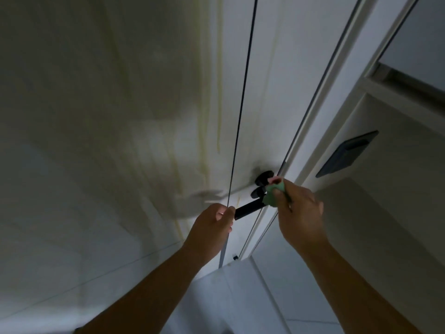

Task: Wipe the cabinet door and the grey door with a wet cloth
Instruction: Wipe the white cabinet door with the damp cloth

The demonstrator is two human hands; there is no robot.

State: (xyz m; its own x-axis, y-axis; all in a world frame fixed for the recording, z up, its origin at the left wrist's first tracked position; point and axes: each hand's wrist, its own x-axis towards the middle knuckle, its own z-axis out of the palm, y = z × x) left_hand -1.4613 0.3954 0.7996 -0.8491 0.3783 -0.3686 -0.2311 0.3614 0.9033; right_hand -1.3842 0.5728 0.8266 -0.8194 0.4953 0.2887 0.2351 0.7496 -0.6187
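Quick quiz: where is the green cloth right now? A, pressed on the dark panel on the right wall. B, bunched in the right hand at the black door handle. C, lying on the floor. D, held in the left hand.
B: the right hand holds the green cloth bunched against the black door handle, while the left hand grips the edge of the grey door and holds no cloth.

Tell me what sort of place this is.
Likely a home interior, at a doorway: a pale door with a black lever handle, a white frame, and a dark wall panel.
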